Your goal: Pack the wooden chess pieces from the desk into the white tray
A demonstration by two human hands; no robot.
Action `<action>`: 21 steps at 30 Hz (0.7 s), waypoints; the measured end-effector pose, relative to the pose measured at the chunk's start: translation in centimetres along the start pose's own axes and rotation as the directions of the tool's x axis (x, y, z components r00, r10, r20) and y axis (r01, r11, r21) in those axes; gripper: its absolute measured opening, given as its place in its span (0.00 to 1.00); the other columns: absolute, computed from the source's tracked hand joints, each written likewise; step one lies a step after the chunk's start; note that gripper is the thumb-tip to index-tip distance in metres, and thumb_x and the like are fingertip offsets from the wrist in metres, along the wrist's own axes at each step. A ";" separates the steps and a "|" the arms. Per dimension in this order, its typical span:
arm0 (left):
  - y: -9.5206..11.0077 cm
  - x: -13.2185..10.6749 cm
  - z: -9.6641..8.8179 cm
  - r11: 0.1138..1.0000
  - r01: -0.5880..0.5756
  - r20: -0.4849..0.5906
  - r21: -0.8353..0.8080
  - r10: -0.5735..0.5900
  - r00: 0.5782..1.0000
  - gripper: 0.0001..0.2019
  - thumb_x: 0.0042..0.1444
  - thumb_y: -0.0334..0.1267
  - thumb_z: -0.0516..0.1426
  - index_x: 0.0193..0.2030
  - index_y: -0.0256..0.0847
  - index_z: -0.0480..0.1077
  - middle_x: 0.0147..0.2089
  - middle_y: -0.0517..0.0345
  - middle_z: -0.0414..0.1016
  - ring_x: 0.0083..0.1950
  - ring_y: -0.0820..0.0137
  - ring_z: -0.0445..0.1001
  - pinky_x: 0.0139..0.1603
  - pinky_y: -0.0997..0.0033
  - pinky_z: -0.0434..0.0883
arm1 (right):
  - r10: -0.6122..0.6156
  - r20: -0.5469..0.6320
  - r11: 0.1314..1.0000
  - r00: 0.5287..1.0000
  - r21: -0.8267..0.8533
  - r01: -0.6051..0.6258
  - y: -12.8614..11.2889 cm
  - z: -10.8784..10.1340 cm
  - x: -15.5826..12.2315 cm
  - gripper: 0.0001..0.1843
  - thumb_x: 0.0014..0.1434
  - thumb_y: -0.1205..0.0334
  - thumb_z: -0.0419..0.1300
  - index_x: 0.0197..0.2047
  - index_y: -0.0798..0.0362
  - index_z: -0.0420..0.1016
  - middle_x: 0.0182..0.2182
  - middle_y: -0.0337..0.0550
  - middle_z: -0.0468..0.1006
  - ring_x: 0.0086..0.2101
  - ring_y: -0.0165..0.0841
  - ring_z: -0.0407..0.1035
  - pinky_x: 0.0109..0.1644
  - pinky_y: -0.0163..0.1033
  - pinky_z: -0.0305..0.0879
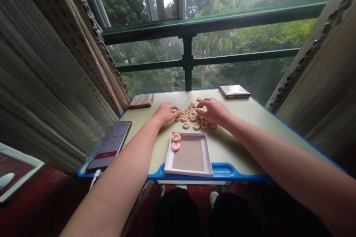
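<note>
xiangqi pieces (191,116): heap on tabletop (250,126) just beyond tray (207,152); two inside tray, far-left corner
left hand (166,113): open, flat, touching heap's left edge
right hand (213,110): fingers curled onto heap; can't tell if gripping a piece

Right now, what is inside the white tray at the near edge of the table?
The white tray holds two round wooden pieces with red characters in its far left corner, one behind the other. The rest of its brown floor is bare; nothing covers it.
</note>
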State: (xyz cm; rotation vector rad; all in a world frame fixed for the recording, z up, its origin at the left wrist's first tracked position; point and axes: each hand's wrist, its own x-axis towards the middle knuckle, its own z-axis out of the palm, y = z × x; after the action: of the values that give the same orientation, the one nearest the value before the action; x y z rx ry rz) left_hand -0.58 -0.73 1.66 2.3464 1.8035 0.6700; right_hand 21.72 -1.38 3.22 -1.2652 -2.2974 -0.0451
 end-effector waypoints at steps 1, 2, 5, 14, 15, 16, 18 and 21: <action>0.0 0.0 0.1 1.000 -0.020 0.031 -0.003 0.020 0.999 0.24 0.47 0.55 0.54 0.42 0.40 0.75 0.41 0.48 0.73 0.43 0.62 0.69 0.45 0.68 0.64 | 0.018 0.039 1.000 0.999 -0.015 -0.017 0.0 -0.1 0.0 0.10 0.52 0.57 0.58 0.32 0.54 0.77 0.34 0.46 0.76 0.35 0.36 0.66 0.37 0.38 0.60; 0.0 0.1 0.2 1.000 -0.028 0.053 -0.011 0.029 0.998 0.24 0.46 0.55 0.55 0.43 0.39 0.75 0.41 0.48 0.73 0.43 0.62 0.70 0.46 0.68 0.64 | 0.022 0.065 0.999 0.998 -0.026 -0.020 -0.1 -0.3 0.0 0.11 0.52 0.56 0.57 0.31 0.54 0.77 0.33 0.46 0.75 0.35 0.36 0.66 0.36 0.37 0.60; 0.1 0.0 0.1 0.998 -0.022 0.062 -0.052 0.025 0.998 0.24 0.44 0.55 0.57 0.41 0.37 0.76 0.41 0.47 0.75 0.44 0.60 0.71 0.46 0.66 0.65 | -0.011 0.084 0.999 0.996 -0.041 0.014 -0.8 -0.5 -0.2 0.14 0.54 0.53 0.55 0.30 0.54 0.76 0.31 0.46 0.75 0.34 0.34 0.66 0.35 0.36 0.58; 0.3 -0.2 0.4 0.990 -0.015 0.126 -0.142 0.034 0.991 0.17 0.51 0.45 0.53 0.43 0.41 0.75 0.44 0.54 0.77 0.44 0.65 0.73 0.48 0.71 0.66 | -0.007 0.105 1.000 0.994 -0.023 0.009 -0.6 0.4 -0.2 0.12 0.55 0.56 0.54 0.28 0.53 0.75 0.30 0.44 0.75 0.33 0.32 0.66 0.34 0.34 0.57; 0.2 -0.2 0.3 0.993 -0.013 0.113 -0.121 0.027 0.993 0.17 0.51 0.45 0.52 0.42 0.41 0.75 0.43 0.54 0.77 0.44 0.65 0.73 0.47 0.70 0.66 | -0.002 0.101 1.000 0.995 -0.020 0.004 -0.5 0.4 -0.2 0.13 0.55 0.56 0.54 0.28 0.53 0.75 0.30 0.44 0.75 0.32 0.32 0.65 0.33 0.34 0.56; 0.2 -0.1 0.3 0.995 -0.009 0.098 -0.103 0.019 0.995 0.16 0.51 0.44 0.52 0.40 0.40 0.76 0.42 0.54 0.78 0.43 0.65 0.73 0.46 0.70 0.66 | 0.000 0.095 1.000 0.995 -0.016 0.002 -0.4 0.4 -0.1 0.13 0.55 0.56 0.55 0.28 0.53 0.75 0.29 0.44 0.74 0.32 0.32 0.65 0.33 0.34 0.56; 0.1 0.0 0.2 0.997 0.011 0.066 -0.072 -0.006 0.998 0.14 0.51 0.43 0.53 0.37 0.40 0.76 0.40 0.53 0.78 0.42 0.65 0.73 0.46 0.70 0.67 | -0.002 0.081 1.000 0.997 -0.009 0.003 -0.2 0.4 -0.1 0.12 0.55 0.56 0.55 0.27 0.53 0.75 0.28 0.44 0.74 0.32 0.33 0.65 0.33 0.34 0.56; -0.1 0.1 0.2 0.995 0.040 0.041 -0.091 -0.036 0.998 0.11 0.48 0.41 0.56 0.34 0.40 0.76 0.37 0.53 0.78 0.40 0.65 0.73 0.44 0.70 0.67 | -0.020 0.066 1.000 0.998 0.006 0.020 -0.2 0.3 -0.1 0.12 0.55 0.58 0.55 0.26 0.53 0.75 0.28 0.44 0.74 0.31 0.32 0.65 0.33 0.35 0.56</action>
State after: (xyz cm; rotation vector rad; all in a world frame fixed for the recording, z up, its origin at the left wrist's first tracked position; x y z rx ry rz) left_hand -0.56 -0.62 1.51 2.2453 1.7573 0.6808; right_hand 21.45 -1.47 2.93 -1.2583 -2.3645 -0.0043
